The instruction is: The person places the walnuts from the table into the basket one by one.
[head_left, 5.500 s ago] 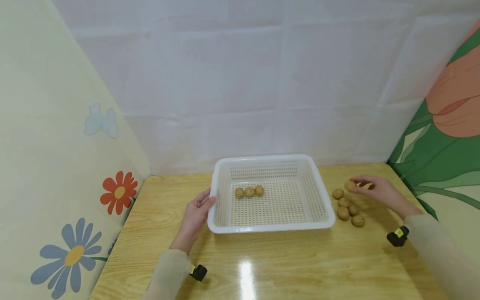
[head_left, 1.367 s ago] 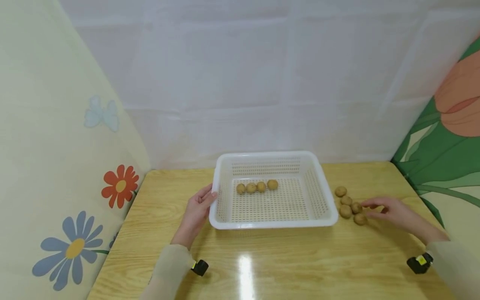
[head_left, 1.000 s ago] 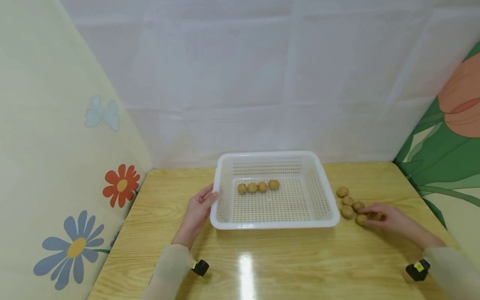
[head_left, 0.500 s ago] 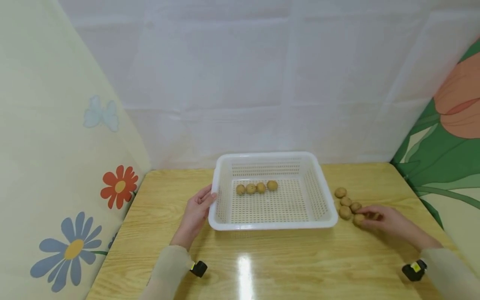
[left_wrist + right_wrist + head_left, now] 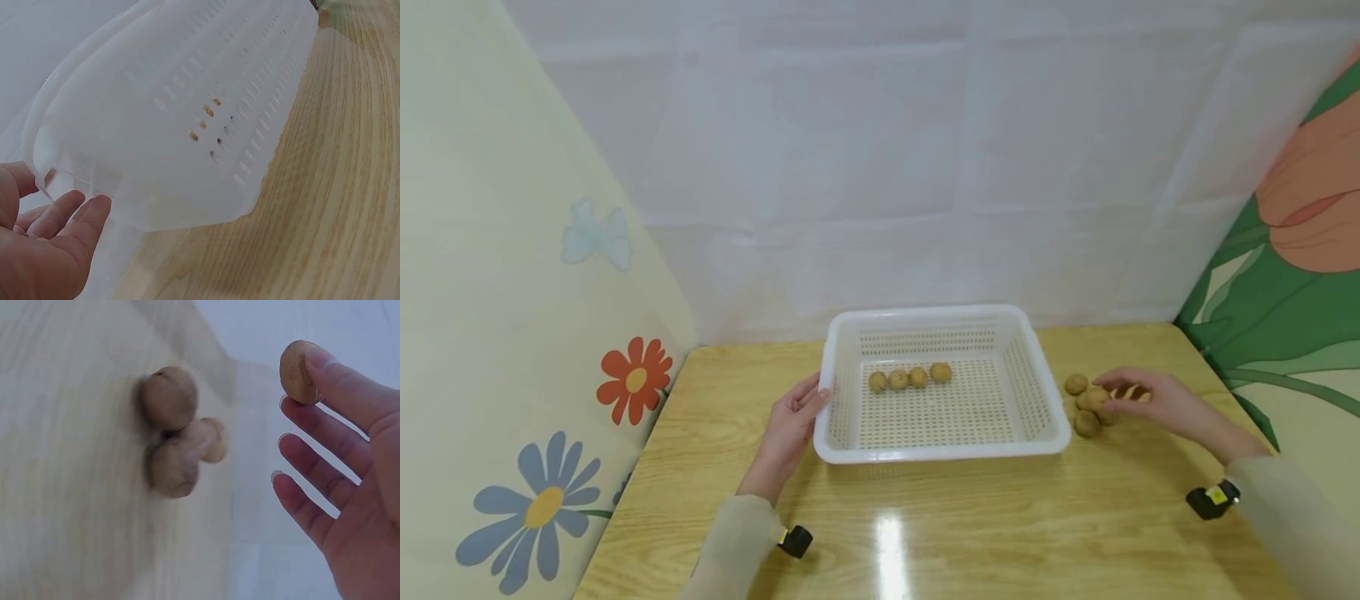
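Note:
A white plastic basket (image 5: 940, 454) with slotted walls stands on the table, several walnuts (image 5: 918, 377) lined up on its floor. My left hand (image 5: 784, 433) holds the left rim, thumb over the edge and fingers against the outside wall. In the left wrist view, brown bits of the walnuts show through the slots. My right hand (image 5: 1165, 408) pinches a walnut (image 5: 299, 374) between thumb and index finger, the other fingers spread. In the head view this walnut overlaps the loose walnuts (image 5: 1086, 424) right of the basket, partly hiding some of them.
The wood-grain table (image 5: 1000, 533) reaches back to a white cloth backdrop (image 5: 865, 167). Painted flowers cover the left panel (image 5: 445, 292), and a large tulip print (image 5: 1315, 192) is on the right. A black wrist camera (image 5: 1212, 500) sits on each sleeve.
One more walnut lies in the basket than at first. My right hand has since picked up another from the near end of the loose group, moving up and away. The left hand keeps its hold.

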Tool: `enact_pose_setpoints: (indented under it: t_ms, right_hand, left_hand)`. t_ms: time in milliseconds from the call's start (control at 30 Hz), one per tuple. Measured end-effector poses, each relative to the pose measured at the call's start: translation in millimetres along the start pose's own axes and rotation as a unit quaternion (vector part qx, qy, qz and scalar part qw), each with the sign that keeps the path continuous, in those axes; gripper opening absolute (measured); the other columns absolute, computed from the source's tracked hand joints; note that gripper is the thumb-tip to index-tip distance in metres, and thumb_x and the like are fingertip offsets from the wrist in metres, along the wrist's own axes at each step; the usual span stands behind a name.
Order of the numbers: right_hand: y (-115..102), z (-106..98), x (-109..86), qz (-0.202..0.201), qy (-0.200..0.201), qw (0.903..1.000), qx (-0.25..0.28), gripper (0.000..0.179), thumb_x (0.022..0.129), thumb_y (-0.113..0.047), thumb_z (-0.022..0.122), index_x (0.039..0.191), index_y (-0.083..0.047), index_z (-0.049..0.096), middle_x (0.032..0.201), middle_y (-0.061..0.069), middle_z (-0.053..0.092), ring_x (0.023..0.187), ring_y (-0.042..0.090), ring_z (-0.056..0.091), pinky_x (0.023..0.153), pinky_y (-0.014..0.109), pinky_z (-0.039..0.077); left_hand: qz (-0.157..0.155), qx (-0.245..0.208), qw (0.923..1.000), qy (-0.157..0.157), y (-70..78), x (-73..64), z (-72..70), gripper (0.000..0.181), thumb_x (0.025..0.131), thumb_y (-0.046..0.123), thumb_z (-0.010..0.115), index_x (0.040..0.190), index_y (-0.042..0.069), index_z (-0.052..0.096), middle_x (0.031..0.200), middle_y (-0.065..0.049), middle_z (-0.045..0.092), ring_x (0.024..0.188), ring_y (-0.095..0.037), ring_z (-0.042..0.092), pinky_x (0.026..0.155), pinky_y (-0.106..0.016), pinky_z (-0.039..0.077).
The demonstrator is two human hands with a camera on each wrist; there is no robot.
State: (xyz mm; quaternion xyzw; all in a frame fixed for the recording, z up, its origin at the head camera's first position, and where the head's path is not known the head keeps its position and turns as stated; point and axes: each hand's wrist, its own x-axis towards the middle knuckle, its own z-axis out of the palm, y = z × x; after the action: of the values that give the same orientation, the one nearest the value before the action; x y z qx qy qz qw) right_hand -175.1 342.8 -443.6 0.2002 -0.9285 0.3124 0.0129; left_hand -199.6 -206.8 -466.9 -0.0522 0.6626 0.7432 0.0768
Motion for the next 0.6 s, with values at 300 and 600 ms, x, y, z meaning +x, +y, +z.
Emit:
enact_pose_setpoints:
  t_ms: [300,600]
  right_hand:
    - [-31,-12,36.8,-0.015,-0.016,0.9998,-0.006,0.024,0.098,-0.02,0.075,0.12,-0.01,0.074,0.107,-0.003,0.073,0.094,0.007,0.062,0.08,0.029,0.055]
    - [-66,-7,77.6,0.021,-0.066,0.9976,0.009,0.036,0.099,-0.043,0.071,0.125,-0.018,0.073,0.108,-0.005,0.072,0.101,0.018,0.062,0.086,0.04,0.052]
  left_hand:
    - [0.0,0.002,1.0,0.002,0.4,-1.1,-0.5,0.054,0.108,0.016,0.058,0.157,0.002,0.041,0.156,-0.018,0.051,0.135,-0.023,0.058,0.101,-0.028,0.055]
    - [0.007,0.005,1.0,-0.002,-0.9,-0.9,-1.1,0.054,0.107,0.016,0.061,0.156,0.002,0.044,0.154,-0.02,0.052,0.128,-0.02,0.062,0.097,-0.027,0.057]
